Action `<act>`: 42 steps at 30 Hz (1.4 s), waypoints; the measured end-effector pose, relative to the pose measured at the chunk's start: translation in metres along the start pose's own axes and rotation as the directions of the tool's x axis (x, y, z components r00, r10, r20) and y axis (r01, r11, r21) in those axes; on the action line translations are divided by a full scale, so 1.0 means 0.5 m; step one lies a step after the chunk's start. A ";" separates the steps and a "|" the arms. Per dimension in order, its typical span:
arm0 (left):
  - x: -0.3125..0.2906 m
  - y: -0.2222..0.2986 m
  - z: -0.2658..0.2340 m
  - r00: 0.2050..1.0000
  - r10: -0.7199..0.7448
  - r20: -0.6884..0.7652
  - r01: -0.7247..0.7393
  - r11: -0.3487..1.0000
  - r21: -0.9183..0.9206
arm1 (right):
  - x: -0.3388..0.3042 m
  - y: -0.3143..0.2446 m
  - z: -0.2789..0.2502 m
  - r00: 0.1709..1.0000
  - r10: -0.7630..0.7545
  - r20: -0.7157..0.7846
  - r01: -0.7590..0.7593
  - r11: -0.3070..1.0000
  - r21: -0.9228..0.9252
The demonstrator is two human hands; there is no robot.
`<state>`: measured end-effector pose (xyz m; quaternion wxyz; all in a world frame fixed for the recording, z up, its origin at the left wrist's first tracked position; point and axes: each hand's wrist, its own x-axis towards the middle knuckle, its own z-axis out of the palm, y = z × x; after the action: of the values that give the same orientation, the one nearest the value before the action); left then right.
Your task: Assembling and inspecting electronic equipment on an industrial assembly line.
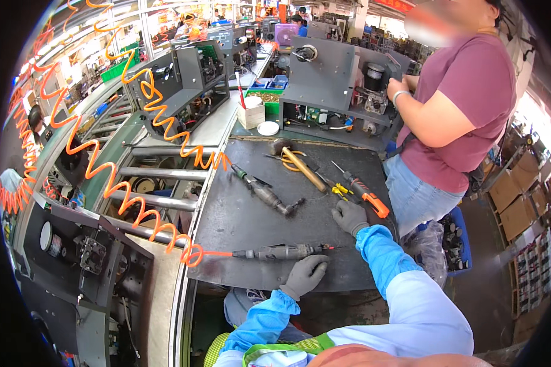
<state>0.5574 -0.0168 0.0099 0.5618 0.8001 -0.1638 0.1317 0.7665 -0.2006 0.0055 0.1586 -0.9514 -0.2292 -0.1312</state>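
- The left hand (305, 274), in a grey glove with a blue sleeve, rests palm-down on the dark mat (239, 214) of the bench, just below the tip end of the straight air screwdriver (280, 251); its grip is released, fingers loosely curled and holding nothing.
- That straight air screwdriver lies flat across the near part of the mat, its bit pointing to the person's right, with the orange coiled hose (134, 208) joined to its left end.
- The right hand (351, 216), also grey-gloved, lies on the mat further back, its fingers bent, next to the orange-handled screwdriver (366, 196); I cannot tell whether its grip is closed on anything.
- The orange-handled screwdriver lies at a slant, its shaft pointing away from the person, and a small yellow-handled tool (341, 190) sits just left of it.
- A second air tool with an angled head (264, 193) lies diagonally in the middle of the mat, well apart from both hands.
- A wooden-handled mallet (301, 164) lies at the far side of the mat.
- A person in a maroon shirt (465, 104) stands at the right end of the bench, hands at a grey machine housing (324, 73).
- A white round lid (267, 128) and a small cardboard box (251, 113) sit beyond the mat.
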 end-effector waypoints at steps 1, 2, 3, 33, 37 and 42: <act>0.001 0.000 -0.001 1.000 0.005 0.003 -0.005 1.000 -0.002 | 0.000 0.001 -0.003 1.000 0.003 -0.004 -0.003 1.000 -0.003; 0.002 0.001 -0.001 1.000 -0.006 0.002 0.006 1.000 -0.019 | -0.001 0.001 -0.007 1.000 0.002 0.014 -0.002 1.000 0.027; 0.001 0.001 -0.001 1.000 -0.017 0.002 0.017 0.999 -0.037 | -0.002 0.001 -0.011 1.000 0.000 0.031 -0.002 0.998 0.057; 0.015 0.000 0.006 0.999 -0.020 -0.031 0.018 0.999 -0.043 | -0.001 0.018 0.012 1.000 -0.019 -0.006 0.018 0.998 -0.057; 0.010 0.002 -0.002 0.992 -0.007 0.126 0.006 1.000 0.011 | -0.004 0.010 0.014 0.998 0.032 0.056 -0.030 0.999 -0.028; 0.103 0.227 -0.104 0.719 -0.021 0.694 -0.273 0.911 0.310 | -0.001 0.006 0.029 0.997 -0.070 -0.031 0.069 0.997 -0.037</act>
<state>0.5564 -0.0096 0.1449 0.2798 0.8736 -0.3844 -0.1035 0.7699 -0.1980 -0.0085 0.1402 -0.9433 -0.2572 -0.1561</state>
